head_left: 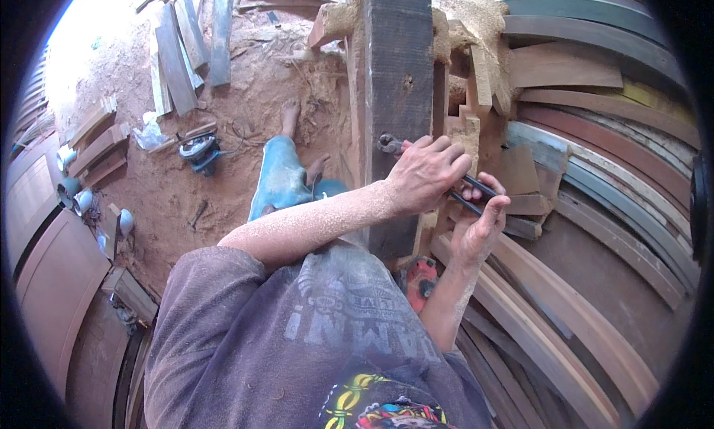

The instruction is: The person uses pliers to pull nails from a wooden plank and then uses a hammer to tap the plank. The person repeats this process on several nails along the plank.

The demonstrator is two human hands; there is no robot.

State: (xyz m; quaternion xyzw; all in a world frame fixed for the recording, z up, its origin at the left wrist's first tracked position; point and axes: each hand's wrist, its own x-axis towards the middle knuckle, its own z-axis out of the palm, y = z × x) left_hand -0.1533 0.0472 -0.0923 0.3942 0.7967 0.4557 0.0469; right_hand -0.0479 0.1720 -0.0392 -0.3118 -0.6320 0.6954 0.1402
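A pair of pincers [389,143] with a metal head and red and black handles lies slantwise over the dark wooden beam [398,72]. My left hand [430,174] reaches across from the left, its fingers wrapped round the handles near the head. At the handle ends, right of the beam, my right hand [480,224] holds on with bent fingers, its thumb raised alongside. The jaws rest at or just over the beam's top face; whether they bite on anything is too small to tell. Sawdust coats both forearms.
A blue power tool [199,152] sits on the dusty ground at left. Close to my body, right of the beam, is a red tool [421,280]. Stacked boards [595,64] line the right side, and long planks [550,325] run along the lower right. Loose boards [178,57] lie at far left.
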